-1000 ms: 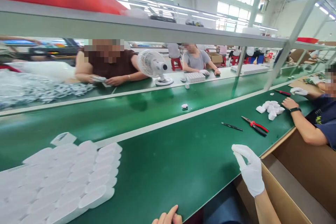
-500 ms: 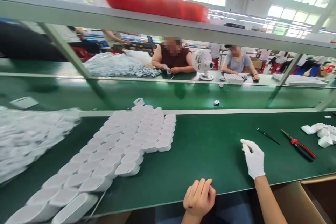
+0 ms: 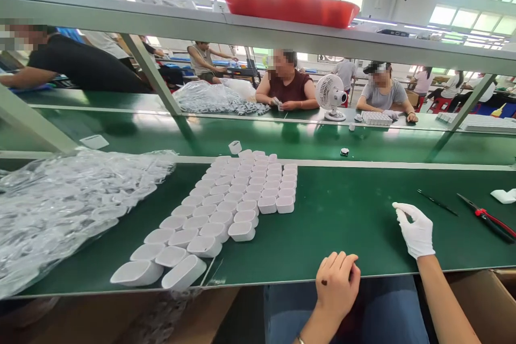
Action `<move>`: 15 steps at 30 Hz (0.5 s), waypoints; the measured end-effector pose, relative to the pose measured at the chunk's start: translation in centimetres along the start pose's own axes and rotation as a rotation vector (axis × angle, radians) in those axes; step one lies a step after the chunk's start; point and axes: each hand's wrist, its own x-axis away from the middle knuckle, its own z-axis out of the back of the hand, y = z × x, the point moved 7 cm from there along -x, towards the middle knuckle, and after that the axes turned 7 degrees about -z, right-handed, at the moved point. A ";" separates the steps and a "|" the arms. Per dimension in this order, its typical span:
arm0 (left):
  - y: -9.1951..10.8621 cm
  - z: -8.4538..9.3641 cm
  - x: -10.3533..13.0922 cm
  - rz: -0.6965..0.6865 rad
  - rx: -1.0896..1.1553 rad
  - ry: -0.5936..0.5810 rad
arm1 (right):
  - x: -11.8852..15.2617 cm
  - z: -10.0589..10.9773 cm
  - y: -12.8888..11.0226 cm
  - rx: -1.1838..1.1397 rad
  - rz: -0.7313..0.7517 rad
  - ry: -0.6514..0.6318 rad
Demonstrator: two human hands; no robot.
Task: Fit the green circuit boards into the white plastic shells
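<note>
Here, from left to right: a clear plastic bag point(image 3: 68, 204) of pale parts is lying on the green table point(image 3: 322, 236), its lower side reaching the near edge. Beside it, white shells point(image 3: 226, 209) are standing in diagonal rows, open sides up; the nearest 2 are tipping at the table edge. No readable writing is showing on them. The bare left hand point(image 3: 336, 285) is resting at the near edge, fingers curled loosely, holding nothing. Between shells and hands, bare green surface is lying open. The gloved right hand point(image 3: 415, 228) is hovering low, thumb and forefinger pinching together; whether they are gripping anything cannot be told. Farther right, tweezers point(image 3: 437, 202) and red-handled pliers point(image 3: 487, 219) are lying apart.
</note>
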 end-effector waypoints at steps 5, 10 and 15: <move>-4.1 4.4 -1.6 0.092 0.113 0.009 | 0.0 -0.4 0.4 0.049 0.015 0.006; -10.0 8.6 -5.0 0.249 -0.547 0.011 | 0.4 -0.8 0.2 0.088 0.073 -0.015; -11.8 7.9 -7.0 0.231 -0.713 -0.138 | 0.1 -4.5 -1.7 0.129 0.103 -0.225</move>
